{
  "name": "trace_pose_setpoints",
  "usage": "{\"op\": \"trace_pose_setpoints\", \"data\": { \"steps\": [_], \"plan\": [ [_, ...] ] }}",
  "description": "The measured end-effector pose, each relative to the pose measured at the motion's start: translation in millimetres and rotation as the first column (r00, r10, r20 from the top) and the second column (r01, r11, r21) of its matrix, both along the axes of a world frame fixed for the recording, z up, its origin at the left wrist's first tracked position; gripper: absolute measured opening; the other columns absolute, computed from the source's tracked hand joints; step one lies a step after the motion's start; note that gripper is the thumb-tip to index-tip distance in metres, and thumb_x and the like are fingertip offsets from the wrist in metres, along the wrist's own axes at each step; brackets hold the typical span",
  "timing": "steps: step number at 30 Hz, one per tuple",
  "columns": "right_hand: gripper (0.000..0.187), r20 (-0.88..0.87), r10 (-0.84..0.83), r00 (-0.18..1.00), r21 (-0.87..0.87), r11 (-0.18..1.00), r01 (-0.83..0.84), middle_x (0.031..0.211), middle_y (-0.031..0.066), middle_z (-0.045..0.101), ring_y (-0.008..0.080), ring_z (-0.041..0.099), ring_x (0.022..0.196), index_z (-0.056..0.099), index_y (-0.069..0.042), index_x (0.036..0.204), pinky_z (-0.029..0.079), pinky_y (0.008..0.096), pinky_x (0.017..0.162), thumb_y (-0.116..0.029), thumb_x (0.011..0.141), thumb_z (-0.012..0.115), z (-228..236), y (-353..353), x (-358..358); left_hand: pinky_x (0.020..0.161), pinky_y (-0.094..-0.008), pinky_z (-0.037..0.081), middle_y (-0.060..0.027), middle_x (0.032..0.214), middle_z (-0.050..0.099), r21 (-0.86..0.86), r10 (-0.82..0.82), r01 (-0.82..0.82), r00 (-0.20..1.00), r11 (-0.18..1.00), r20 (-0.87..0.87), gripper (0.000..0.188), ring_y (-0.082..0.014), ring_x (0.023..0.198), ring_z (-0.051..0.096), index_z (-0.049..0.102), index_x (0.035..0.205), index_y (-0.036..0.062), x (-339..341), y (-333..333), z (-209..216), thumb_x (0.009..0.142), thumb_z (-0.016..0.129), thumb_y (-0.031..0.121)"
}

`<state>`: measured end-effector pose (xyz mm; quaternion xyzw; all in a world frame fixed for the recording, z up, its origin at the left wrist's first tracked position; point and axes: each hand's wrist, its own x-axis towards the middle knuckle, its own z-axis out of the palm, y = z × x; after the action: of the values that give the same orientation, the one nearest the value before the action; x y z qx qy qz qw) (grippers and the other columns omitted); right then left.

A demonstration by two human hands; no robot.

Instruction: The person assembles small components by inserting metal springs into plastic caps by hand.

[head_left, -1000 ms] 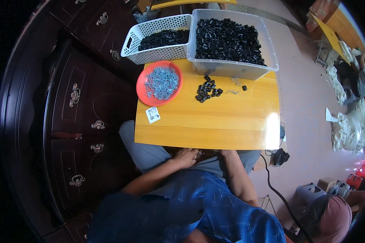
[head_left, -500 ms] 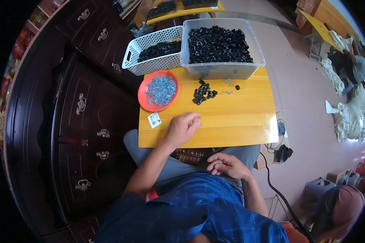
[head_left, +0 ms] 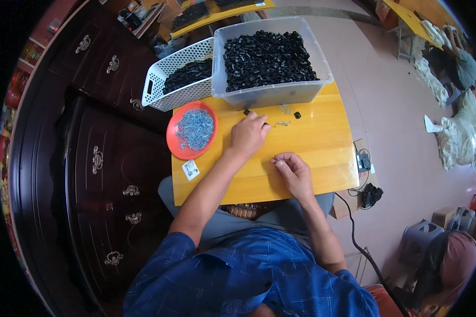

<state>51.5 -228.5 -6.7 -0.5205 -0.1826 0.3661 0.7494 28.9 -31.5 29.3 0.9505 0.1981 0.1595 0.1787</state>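
My left hand (head_left: pixel 248 134) reaches over the table onto a small pile of black plastic pieces (head_left: pixel 246 112), covering most of it. Its finger and thumb come together at the pile's right edge, a bit of black showing between them; whether a piece is gripped is hidden. Nearer me, my right hand (head_left: pixel 295 171) is raised over the table, thumb and fingertips pinched. Something tiny seems to sit at those tips, too small to name. Some thin metal pins (head_left: pixel 283 123) and a single black piece (head_left: pixel 298 115) lie just beyond, to the right.
A red plate (head_left: pixel 173 149) of small silvery metal parts stands left on the yellow table (head_left: pixel 322 158). Behind are a white perforated basket (head_left: pixel 153 79) and a clear bin (head_left: pixel 272 96), both holding black pieces. A printed label (head_left: pixel 190 169) lies near the plate. Dark drawers (head_left: pixel 111 158) border the left.
My left hand has moved forward onto the black pile. From my lap, my right hand has risen to above the table, its fingers now pinched. The whole view has shifted slightly.
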Motion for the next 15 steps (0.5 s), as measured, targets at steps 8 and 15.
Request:
{"op": "trace_pose_setpoints", "data": {
  "steps": [8,15],
  "plan": [
    [0.014,0.344,-0.111,0.933,-0.121,0.98,0.161,0.089,-0.0017,0.062,0.0087,0.059,0.075,0.065,-0.002,0.11,0.049,0.0221,0.071,-0.004,0.096,0.064,-12.1,2.5,3.0,0.074,-0.0505,0.053,-0.0145,0.095,0.063,-0.022,-0.078,0.077,0.996,0.997,-0.053,0.019,-0.0379,0.086,0.065,0.064,0.09,0.0047,10.7,8.3,-1.1,0.083,0.073,0.02],
    [0.01,-0.044,-0.157,0.987,0.045,0.986,0.159,0.093,0.0015,0.065,0.0092,0.06,0.077,0.061,-0.004,0.108,0.05,0.0237,0.07,-0.008,0.098,0.062,0.2,-2.1,-0.5,0.073,-0.0306,0.055,-0.0078,0.089,0.068,-0.728,0.004,0.169,0.973,0.665,0.23,0.011,-0.0162,0.079,0.067,0.061,0.094,0.0025,-37.6,-9.9,-0.4,0.09,0.069,0.008]
  ]
}}
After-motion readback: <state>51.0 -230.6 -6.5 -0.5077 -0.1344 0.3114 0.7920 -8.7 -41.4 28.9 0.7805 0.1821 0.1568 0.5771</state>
